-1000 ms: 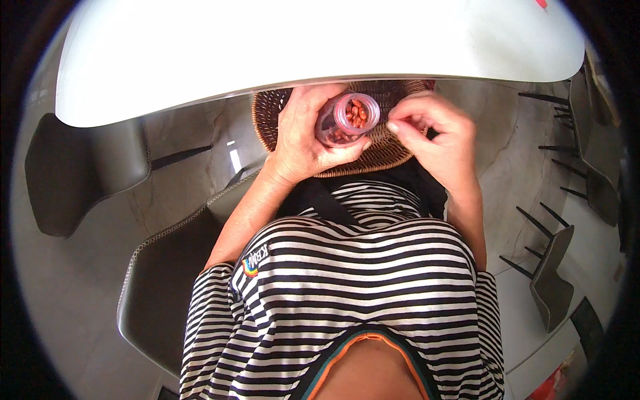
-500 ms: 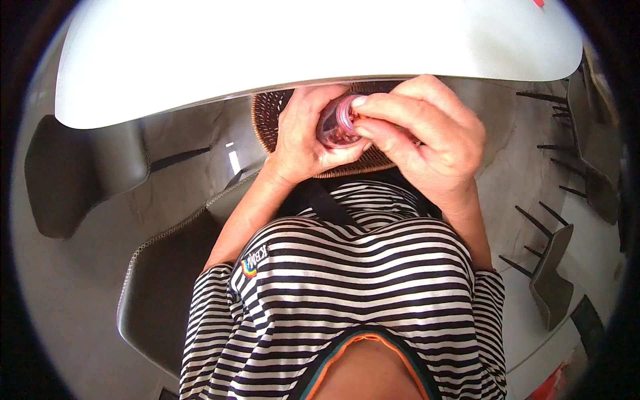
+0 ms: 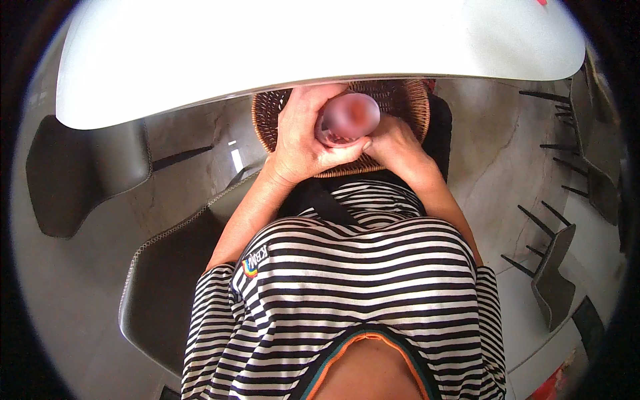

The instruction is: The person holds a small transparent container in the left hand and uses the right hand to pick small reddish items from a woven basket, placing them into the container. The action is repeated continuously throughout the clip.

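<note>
My left hand (image 3: 299,130) is wrapped round a clear plastic bottle (image 3: 335,135), its fingers and thumb closed on the sides. Small reddish pieces show inside the lower part, while its round mouth end, pinkish with a red spot, is blurred. Beneath both hands, a brown woven basket (image 3: 415,120) rests near my lap. My right hand (image 3: 399,141) reaches down into the basket behind the bottle. The bottle and my left thumb hide its fingers, so what it touches does not show.
A white table (image 3: 320,40) edges over the far side of the basket, with a small red thing at its top right. Grey chairs with black legs stand left (image 3: 87,177) and right (image 3: 557,277). Another grey chair (image 3: 167,287) is just behind my left arm.
My right hand has left the bottle's mouth, where its fingers were pinched, and moved down into the basket. My left hand keeps hold of the bottle in nearly the same place.
</note>
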Motion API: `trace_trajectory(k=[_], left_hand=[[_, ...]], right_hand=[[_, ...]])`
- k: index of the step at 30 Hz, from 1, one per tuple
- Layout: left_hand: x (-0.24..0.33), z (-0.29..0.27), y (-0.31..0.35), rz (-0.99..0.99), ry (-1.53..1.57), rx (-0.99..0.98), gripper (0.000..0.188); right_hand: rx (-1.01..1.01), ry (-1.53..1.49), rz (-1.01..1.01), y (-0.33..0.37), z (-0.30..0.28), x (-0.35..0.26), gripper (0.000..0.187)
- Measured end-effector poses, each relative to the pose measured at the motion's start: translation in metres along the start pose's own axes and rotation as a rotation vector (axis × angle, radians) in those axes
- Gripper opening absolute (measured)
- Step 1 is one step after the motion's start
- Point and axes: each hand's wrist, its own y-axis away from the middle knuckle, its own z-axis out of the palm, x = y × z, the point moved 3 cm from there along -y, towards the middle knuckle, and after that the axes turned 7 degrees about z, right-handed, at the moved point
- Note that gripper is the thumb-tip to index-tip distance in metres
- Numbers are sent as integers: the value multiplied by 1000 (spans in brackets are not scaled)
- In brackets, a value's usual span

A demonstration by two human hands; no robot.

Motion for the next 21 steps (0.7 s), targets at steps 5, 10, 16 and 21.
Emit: trace_trajectory(k=[5, 10, 16, 21], left_hand=[[1, 0, 4, 2, -8, -22, 72], [-2, -2, 4, 12, 5, -10, 74], [0, 0, 3, -3, 16, -27, 72], [3, -1, 3, -24, 10, -5, 71]], right_hand=[[-66, -113, 25, 0, -1, 3, 14], [-29, -110, 51, -4, -33, 1, 10], [401, -349, -102, -2, -112, -59, 17], [527, -463, -302, -11, -129, -105, 19]])
